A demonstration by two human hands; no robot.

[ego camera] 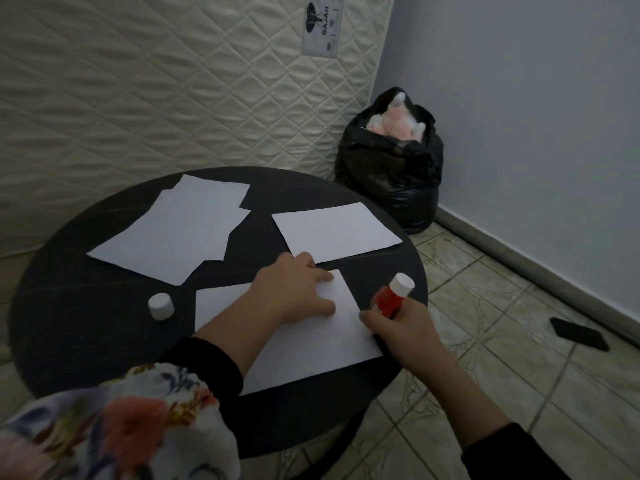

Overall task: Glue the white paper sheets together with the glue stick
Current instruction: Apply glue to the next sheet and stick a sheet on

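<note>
A white paper sheet [311,344] lies at the near side of the round black table [86,323]. My left hand [294,292] rests flat on its far part, fingers spread. My right hand [401,332] grips a red glue stick [391,296] with a white end, tilted, its lower tip at the sheet's right edge. The white glue cap [161,305] stands on the table to the left. Another single sheet [336,230] lies further back on the right. A loose pile of sheets [176,230] sits at the back left.
A quilted mattress [156,81] leans against the wall behind the table. A black bin bag [391,174] with pink stuffing stands in the corner. A dark phone [580,332] lies on the tiled floor at the right.
</note>
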